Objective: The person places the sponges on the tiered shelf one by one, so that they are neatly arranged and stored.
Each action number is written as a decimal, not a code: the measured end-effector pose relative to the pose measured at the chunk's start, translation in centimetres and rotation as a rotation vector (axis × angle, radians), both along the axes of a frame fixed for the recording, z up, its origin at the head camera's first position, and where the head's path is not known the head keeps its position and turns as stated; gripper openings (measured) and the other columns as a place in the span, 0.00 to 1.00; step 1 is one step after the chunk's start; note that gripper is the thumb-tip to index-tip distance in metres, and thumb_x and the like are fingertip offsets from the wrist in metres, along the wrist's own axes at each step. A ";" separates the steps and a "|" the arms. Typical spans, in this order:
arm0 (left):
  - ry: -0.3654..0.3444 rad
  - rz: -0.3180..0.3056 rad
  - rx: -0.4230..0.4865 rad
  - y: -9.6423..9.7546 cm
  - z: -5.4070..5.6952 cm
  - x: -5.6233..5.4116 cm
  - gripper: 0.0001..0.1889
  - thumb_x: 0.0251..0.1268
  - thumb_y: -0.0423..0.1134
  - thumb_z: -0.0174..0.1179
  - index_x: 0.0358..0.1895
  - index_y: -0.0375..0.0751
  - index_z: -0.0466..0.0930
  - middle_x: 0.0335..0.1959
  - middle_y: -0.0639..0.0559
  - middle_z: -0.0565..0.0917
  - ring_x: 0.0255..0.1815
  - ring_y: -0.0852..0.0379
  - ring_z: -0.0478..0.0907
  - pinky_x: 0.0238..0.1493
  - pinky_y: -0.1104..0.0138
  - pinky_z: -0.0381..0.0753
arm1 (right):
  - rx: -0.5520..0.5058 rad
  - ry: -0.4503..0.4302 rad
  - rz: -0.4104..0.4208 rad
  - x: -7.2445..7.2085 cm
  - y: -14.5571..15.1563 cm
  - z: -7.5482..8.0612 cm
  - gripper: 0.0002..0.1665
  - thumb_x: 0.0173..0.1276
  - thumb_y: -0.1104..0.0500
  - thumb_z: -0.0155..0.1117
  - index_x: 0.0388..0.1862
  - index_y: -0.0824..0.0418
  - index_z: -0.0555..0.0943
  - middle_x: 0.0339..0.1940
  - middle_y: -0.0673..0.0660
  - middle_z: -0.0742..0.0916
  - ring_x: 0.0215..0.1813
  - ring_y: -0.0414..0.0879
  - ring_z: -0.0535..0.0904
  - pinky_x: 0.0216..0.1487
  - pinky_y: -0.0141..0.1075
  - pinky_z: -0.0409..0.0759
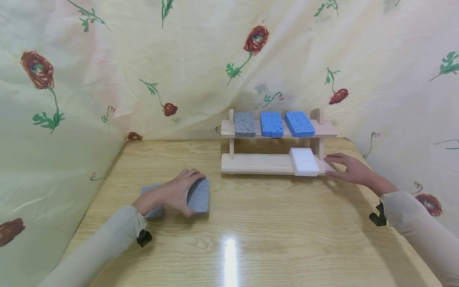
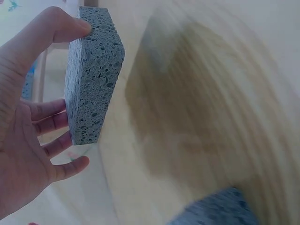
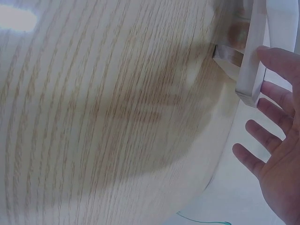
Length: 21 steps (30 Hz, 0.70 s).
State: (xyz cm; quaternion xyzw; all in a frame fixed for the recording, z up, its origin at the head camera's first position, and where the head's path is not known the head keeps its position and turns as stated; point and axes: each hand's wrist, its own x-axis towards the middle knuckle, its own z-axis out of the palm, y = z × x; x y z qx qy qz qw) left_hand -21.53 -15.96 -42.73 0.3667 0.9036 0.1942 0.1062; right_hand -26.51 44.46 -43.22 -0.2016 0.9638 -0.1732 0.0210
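Note:
My left hand [image 1: 177, 191] grips a grey speckled sponge [image 1: 201, 195] between thumb and fingers. In the left wrist view the sponge [image 2: 96, 79] stands tilted over the table, thumb on one edge. A second grey sponge [image 1: 155, 212] lies beneath the left wrist, partly hidden. My right hand [image 1: 346, 169] holds the right end of a two-tier wooden rack's lower board [image 1: 256, 163]. In the right wrist view, its thumb lies on one side of the board [image 3: 253, 61], with index and middle fingertips at the other. Ring and little fingers extend free.
A grey sponge [image 1: 245, 124] and two blue sponges [image 1: 271, 124] sit on the rack's upper board [image 1: 330, 129]. A white sponge-like block [image 1: 304, 161] leans on the lower board near the right hand. Flowered cloth [image 1: 193, 71] hangs behind the wooden table [image 1: 272, 223].

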 end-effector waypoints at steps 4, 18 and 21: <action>0.024 -0.011 0.012 0.9 0.7 -0.6 0.58 0.35 0.50 0.79 0.77 0.40 0.60 0.67 0.45 0.67 0.61 0.50 0.65 0.56 0.57 0.78 | 0.000 -0.002 -0.005 -0.1 0.1 -0.1 0.36 0.69 0.52 0.71 0.69 0.70 0.75 0.69 0.76 0.76 0.70 0.76 0.68 0.64 0.70 0.68; 0.123 -0.081 0.010 5.8 2.6 -3.0 0.60 0.36 0.53 0.80 0.77 0.36 0.60 0.71 0.42 0.66 0.66 0.46 0.65 0.64 0.52 0.77 | 0.008 -0.032 -0.032 0.0 0.0 0.0 0.37 0.70 0.50 0.70 0.71 0.69 0.73 0.71 0.75 0.74 0.71 0.75 0.67 0.65 0.71 0.68; 0.138 -0.095 0.024 6.7 3.0 -3.1 0.60 0.35 0.52 0.81 0.77 0.35 0.61 0.69 0.42 0.67 0.66 0.45 0.65 0.63 0.52 0.77 | 0.010 -0.041 -0.039 -0.1 0.0 -0.1 0.38 0.71 0.49 0.69 0.71 0.69 0.73 0.71 0.75 0.74 0.71 0.75 0.67 0.66 0.71 0.67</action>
